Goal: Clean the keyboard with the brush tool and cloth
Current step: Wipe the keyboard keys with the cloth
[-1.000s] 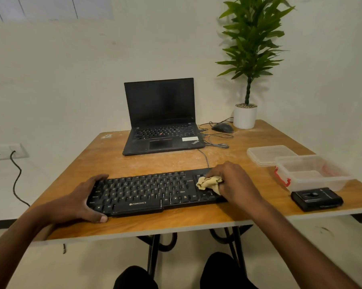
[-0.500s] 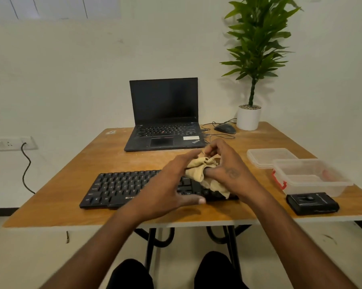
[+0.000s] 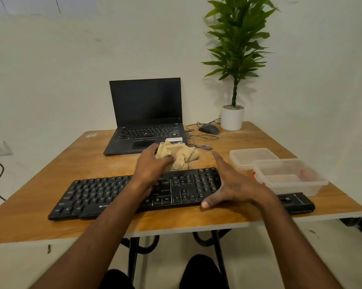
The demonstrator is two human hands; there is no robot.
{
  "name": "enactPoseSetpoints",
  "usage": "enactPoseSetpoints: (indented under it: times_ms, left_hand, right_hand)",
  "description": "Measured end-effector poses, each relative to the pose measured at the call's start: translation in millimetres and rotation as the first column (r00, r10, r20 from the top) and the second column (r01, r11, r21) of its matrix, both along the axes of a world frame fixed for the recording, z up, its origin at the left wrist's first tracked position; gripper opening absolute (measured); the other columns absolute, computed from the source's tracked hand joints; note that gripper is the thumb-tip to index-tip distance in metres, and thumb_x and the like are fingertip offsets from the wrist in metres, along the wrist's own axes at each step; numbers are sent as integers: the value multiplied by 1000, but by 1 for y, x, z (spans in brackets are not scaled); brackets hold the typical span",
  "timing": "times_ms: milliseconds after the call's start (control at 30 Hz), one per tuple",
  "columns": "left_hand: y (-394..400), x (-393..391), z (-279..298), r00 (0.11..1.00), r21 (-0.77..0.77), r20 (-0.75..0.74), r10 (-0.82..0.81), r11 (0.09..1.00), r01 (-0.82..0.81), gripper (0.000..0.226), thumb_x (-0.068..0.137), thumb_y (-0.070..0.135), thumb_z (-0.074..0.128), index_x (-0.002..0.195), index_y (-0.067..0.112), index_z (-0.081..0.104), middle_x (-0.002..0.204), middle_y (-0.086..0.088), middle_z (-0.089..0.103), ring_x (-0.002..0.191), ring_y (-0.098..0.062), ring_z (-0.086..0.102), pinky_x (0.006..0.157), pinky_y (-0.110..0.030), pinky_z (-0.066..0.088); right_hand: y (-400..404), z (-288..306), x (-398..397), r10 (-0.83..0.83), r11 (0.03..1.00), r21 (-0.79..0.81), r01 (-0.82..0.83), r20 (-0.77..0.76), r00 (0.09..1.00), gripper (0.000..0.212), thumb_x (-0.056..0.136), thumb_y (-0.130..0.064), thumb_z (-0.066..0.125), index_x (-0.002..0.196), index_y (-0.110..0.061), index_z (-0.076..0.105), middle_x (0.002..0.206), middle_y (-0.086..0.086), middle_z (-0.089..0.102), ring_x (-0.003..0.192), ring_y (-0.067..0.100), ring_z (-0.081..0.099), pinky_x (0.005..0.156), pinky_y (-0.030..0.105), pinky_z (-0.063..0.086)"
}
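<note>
1. Head view: left hand (image 3: 153,163) reaching over the keyboard (image 3: 134,192), fingers and thumb curled round one end of the beige cloth (image 3: 177,156).
2. Cloth crumpled, lying on the table (image 3: 75,167) just behind the keyboard, between it and the laptop (image 3: 144,122).
3. Right hand (image 3: 232,182) spread wide, fingers straight, holding nothing, over the keyboard's right end; thumb tip at the front edge, contact not clear.
4. Keyboard flat near the table's front edge, slightly angled.
5. To the right: clear box (image 3: 288,176), its lid (image 3: 252,156) behind, and a black case (image 3: 296,202) in front.
6. Far back: mouse (image 3: 209,128) and potted plant (image 3: 233,113).
</note>
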State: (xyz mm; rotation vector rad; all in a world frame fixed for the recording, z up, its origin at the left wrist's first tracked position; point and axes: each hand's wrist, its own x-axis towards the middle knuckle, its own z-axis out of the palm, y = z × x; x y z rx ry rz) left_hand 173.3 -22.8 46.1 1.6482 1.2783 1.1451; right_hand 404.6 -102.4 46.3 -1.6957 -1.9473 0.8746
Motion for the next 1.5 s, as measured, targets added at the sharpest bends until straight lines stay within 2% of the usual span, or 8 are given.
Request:
enactPoseSetpoints:
  times_ms: [233,333,500,667,833,1133,1333,1500]
  left_hand:
    - [12,48,-9,950,178,-311,-25,980,84,28,92,11,77,111,18,59,109,0,71,97,-18,67,79,-36,57]
    - [9,64,-17,892,226,-448,-58,958,175,31,89,13,79,108,23,57,102,0,73,92,-22,68,74,-36,53]
    - [8,71,-21,831,235,-549,-91,937,258,42,84,25,87,114,23,58,106,-1,74,94,-22,66,77,-38,53]
    - [2,70,-8,772,108,-599,-211,934,340,48,82,23,89,113,24,52,107,-1,72,95,-20,64,70,-34,48]
    - [-6,56,-3,748,-131,-471,-469,875,466,46,82,15,88,117,19,59,108,-3,69,98,-22,65,82,-42,55]
    - [2,103,-9,851,215,-523,57,974,67,42,84,26,86,120,18,67,108,-1,72,98,-19,64,79,-29,43]
    - [-4,96,-11,850,-56,-470,-239,969,242,41,73,23,90,107,15,68,103,-6,71,97,-26,67,82,-43,58]
    - [2,75,1,819,-281,-325,-473,875,394,31,82,6,86,105,13,67,107,-16,74,98,-30,70,88,-45,59]
  right_hand:
    - [10,-27,-1,-17,1000,10,18,-110,994,161,42,-57,98,153,-44,-19,165,-8,12,150,21,20,121,45,28]
    - [11,-30,2,-11,1000,-2,10,-140,990,164,47,-51,98,150,-43,-29,167,-9,-1,152,18,12,122,37,20]
    - [12,-28,10,-1,1000,-27,-3,-161,987,160,56,-38,98,148,-43,-33,168,-3,2,152,19,11,113,26,20]
    - [14,-34,11,-15,1000,3,16,-176,984,163,50,-46,99,144,-51,-34,167,2,14,151,23,20,117,34,25]
    - [17,-35,15,12,1000,16,-9,-167,986,161,50,-46,98,144,-53,-32,166,-3,14,149,22,24,118,37,27]
    - [17,-32,16,27,999,-23,-31,-182,983,163,50,-44,100,144,-50,-33,168,-1,7,151,22,17,120,36,24]
    - [17,-32,17,17,1000,-8,-19,-196,980,164,49,-41,100,146,-49,-32,161,-1,28,144,21,34,117,36,31]
    - [14,-31,16,23,1000,14,-21,-145,989,162,47,-49,99,144,-54,-30,162,-3,22,143,25,32,119,46,30]
